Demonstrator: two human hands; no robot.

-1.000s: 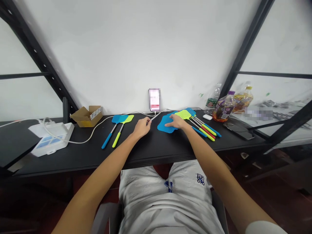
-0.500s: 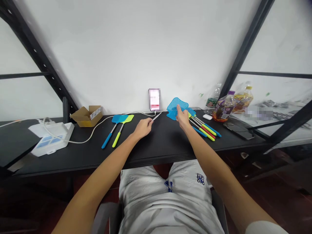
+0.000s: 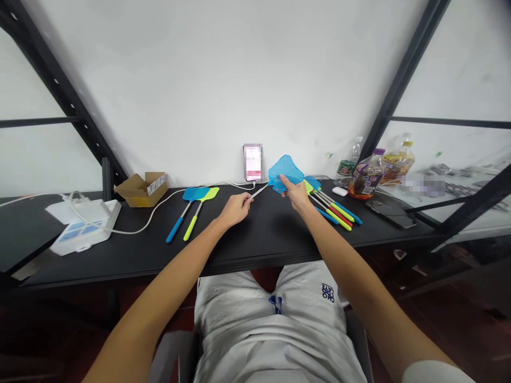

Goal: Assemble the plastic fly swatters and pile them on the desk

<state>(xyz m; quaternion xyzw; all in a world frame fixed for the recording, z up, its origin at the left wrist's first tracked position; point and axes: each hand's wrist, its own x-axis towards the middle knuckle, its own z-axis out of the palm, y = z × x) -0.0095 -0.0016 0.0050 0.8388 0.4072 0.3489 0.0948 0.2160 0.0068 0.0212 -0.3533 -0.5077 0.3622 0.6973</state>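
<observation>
My right hand [image 3: 296, 193] pinches the lower edge of a blue mesh swatter head [image 3: 284, 172], held upright above the black table [image 3: 255, 239]. My left hand [image 3: 235, 207] is closed on a thin metal rod [image 3: 260, 190] that points toward the head's base. Whether rod and head are joined I cannot tell. Right of my right hand lies a pile of fly swatters [image 3: 332, 208] with blue, green and red handles. Left of my left hand lie a blue swatter [image 3: 184, 211] and a green swatter [image 3: 200, 209] side by side.
A phone [image 3: 253, 162] leans on the wall with a white cable [image 3: 139, 226] running left to a white power strip [image 3: 83, 226]. A small cardboard box [image 3: 141, 189] sits at back left. Drink bottles [image 3: 367, 173], a white earbud case [image 3: 339, 191] and a dark phone [image 3: 389, 211] stand at right.
My right hand lifted the blue swatter head off the table and brought it upright, then shifted it left toward the rod. My left hand stayed closed on the rod.
</observation>
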